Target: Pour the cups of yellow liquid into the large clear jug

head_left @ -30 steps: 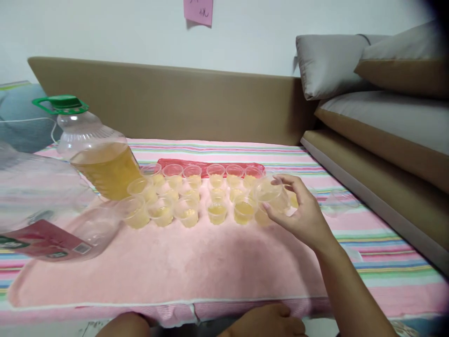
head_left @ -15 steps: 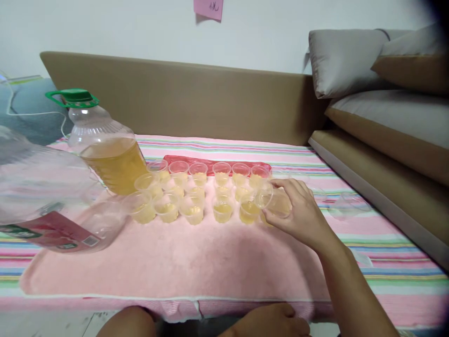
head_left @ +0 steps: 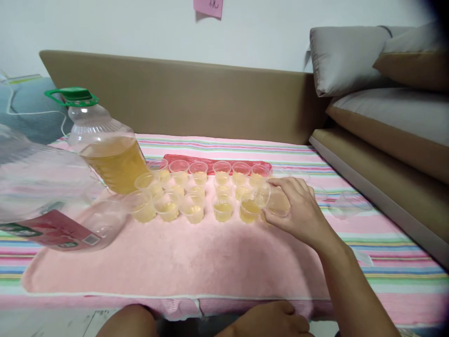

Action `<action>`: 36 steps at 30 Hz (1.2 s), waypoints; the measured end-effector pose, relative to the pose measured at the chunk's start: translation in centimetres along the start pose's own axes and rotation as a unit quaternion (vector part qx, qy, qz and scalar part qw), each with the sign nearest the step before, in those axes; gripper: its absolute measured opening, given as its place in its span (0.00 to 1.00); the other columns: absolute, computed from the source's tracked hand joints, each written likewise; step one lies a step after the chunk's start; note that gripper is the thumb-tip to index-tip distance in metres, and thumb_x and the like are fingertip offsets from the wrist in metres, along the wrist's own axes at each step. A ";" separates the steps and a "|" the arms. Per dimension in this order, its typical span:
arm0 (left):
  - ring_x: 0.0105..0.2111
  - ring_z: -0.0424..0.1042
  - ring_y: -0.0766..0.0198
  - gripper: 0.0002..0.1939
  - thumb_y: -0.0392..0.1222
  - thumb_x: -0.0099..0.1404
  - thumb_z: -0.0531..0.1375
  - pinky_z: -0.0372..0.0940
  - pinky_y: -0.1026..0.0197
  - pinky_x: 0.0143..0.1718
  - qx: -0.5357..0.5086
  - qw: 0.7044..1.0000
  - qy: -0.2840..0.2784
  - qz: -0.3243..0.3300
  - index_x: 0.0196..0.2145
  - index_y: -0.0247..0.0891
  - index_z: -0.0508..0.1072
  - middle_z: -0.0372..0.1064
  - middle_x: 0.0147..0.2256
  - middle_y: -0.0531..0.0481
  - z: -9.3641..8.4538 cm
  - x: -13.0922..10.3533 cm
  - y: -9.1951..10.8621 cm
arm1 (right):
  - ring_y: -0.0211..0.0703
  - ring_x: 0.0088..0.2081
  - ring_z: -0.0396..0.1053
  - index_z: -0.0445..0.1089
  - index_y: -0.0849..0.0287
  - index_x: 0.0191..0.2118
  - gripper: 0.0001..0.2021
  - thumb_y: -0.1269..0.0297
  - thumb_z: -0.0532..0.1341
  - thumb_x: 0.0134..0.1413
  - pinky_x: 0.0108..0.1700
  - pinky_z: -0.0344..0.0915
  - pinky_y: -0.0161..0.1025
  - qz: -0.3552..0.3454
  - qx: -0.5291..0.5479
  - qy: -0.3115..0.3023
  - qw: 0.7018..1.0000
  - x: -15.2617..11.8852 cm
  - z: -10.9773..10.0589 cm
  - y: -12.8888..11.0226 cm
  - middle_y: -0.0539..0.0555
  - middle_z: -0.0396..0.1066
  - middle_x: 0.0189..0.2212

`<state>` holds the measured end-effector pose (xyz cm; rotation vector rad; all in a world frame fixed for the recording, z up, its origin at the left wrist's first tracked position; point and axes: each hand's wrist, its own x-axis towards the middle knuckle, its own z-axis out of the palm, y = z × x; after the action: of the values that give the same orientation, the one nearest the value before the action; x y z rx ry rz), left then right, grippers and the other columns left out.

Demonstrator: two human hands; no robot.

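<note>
My right hand (head_left: 298, 206) grips a clear plastic cup (head_left: 279, 202) between thumb and fingers. The cup lies tilted on its side, its mouth toward the left, close to the right end of the front row. Beside it stands a cup of yellow liquid (head_left: 249, 209); another at that corner is mostly hidden behind my hand. Similar part-filled cups (head_left: 192, 209) stand in rows on a pink mat (head_left: 157, 262). At the bottom edge my left hand (head_left: 280, 319) rests by my lap, fingers curled and partly cut off, with nothing visible in them.
A large jug of yellow liquid (head_left: 117, 161) with a green cap stands left of the cups. Nearer lies a clear labelled jug (head_left: 56, 224). Behind the rows is red plastic wrapping (head_left: 210, 164). Clear cups (head_left: 349, 205) lie right, near stacked cushions (head_left: 389, 117).
Almost nothing differs. The held cup has shifted very slightly left, and the view has tilted a little; my left hand stays where it was.
</note>
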<state>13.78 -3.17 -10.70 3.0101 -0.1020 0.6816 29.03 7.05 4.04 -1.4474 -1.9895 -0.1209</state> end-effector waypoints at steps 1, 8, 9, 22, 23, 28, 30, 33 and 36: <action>0.30 0.73 0.70 0.12 0.44 0.76 0.66 0.68 0.64 0.32 -0.003 1.000 -0.004 -0.001 0.33 0.41 0.74 0.72 0.26 0.60 -0.1 0.0 -0.1 | 0.65 0.58 0.70 0.67 0.48 0.59 0.26 0.61 0.69 0.53 0.59 0.63 0.62 -0.002 -0.005 -0.003 1.000 0.0 0.0 0.0 0.58 0.76 0.54; 0.35 0.76 0.67 0.04 0.40 0.71 0.69 0.68 0.60 0.34 -0.031 0.999 0.008 -0.003 0.42 0.43 0.77 0.76 0.29 0.59 0.5 -0.2 0.1 | 0.65 0.57 0.69 0.69 0.50 0.60 0.26 0.63 0.67 0.55 0.58 0.62 0.62 -0.014 -0.056 -0.027 0.998 0.3 -0.5 -0.7 0.58 0.74 0.52; 0.35 0.76 0.67 0.04 0.40 0.72 0.68 0.68 0.60 0.34 -0.037 0.999 0.006 -0.005 0.43 0.43 0.77 0.76 0.30 0.59 0.6 -0.3 0.1 | 0.65 0.57 0.69 0.69 0.50 0.61 0.26 0.63 0.67 0.55 0.58 0.62 0.62 -0.019 -0.061 -0.027 0.998 0.3 -0.5 -0.8 0.58 0.74 0.52; 0.34 0.76 0.66 0.09 0.43 0.80 0.60 0.68 0.59 0.31 -0.074 0.997 -0.004 -0.018 0.40 0.46 0.78 0.77 0.29 0.58 -0.7 0.0 -0.3 | 0.64 0.59 0.68 0.70 0.49 0.61 0.28 0.70 0.67 0.54 0.59 0.59 0.61 -0.073 -0.102 -0.011 0.992 0.6 -0.2 -1.2 0.59 0.73 0.55; 0.34 0.76 0.66 0.10 0.44 0.81 0.59 0.68 0.59 0.31 -0.077 0.997 0.012 -0.017 0.39 0.46 0.77 0.77 0.29 0.58 -1.3 0.0 -0.4 | 0.64 0.59 0.68 0.70 0.49 0.61 0.27 0.70 0.67 0.54 0.60 0.59 0.62 -0.078 -0.105 -0.010 0.991 0.6 -0.2 -1.3 0.59 0.74 0.55; 0.31 0.73 0.66 0.16 0.43 0.80 0.60 0.64 0.59 0.28 -0.029 0.982 0.184 -0.014 0.32 0.42 0.73 0.73 0.28 0.58 -5.7 0.5 -1.8 | 0.62 0.61 0.68 0.70 0.50 0.60 0.26 0.75 0.63 0.55 0.65 0.54 0.63 -0.099 -0.110 -0.010 0.989 0.7 -0.3 -1.8 0.58 0.75 0.56; 0.27 0.68 0.66 0.18 0.40 0.79 0.60 0.61 0.59 0.26 0.005 0.964 0.267 -0.013 0.29 0.40 0.70 0.68 0.25 0.56 -8.2 0.7 -2.6 | 0.62 0.62 0.68 0.70 0.50 0.60 0.27 0.75 0.63 0.56 0.66 0.53 0.64 -0.100 -0.112 -0.010 0.989 0.7 -0.4 -1.9 0.58 0.75 0.57; 0.25 0.65 0.64 0.17 0.45 0.79 0.60 0.58 0.55 0.25 0.026 0.943 0.314 -0.109 0.30 0.41 0.67 0.65 0.24 0.56 -12.3 0.4 -4.4 | 0.63 0.63 0.67 0.71 0.49 0.61 0.27 0.76 0.63 0.56 0.67 0.51 0.65 -0.099 -0.117 -0.009 0.988 0.7 -0.4 -2.0 0.58 0.75 0.58; 0.36 0.73 0.59 0.13 0.49 0.75 0.66 0.69 0.55 0.39 0.073 0.902 0.358 -0.230 0.45 0.39 0.69 0.76 0.37 0.49 -15.8 -0.9 -7.2 | 0.63 0.65 0.67 0.71 0.49 0.61 0.27 0.76 0.63 0.57 0.68 0.51 0.66 -0.103 -0.119 -0.012 0.988 0.7 -0.4 -2.1 0.58 0.75 0.59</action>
<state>6.76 5.08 2.89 2.5177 0.6831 1.6930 27.26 6.59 5.35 -1.3870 -2.2005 -0.4455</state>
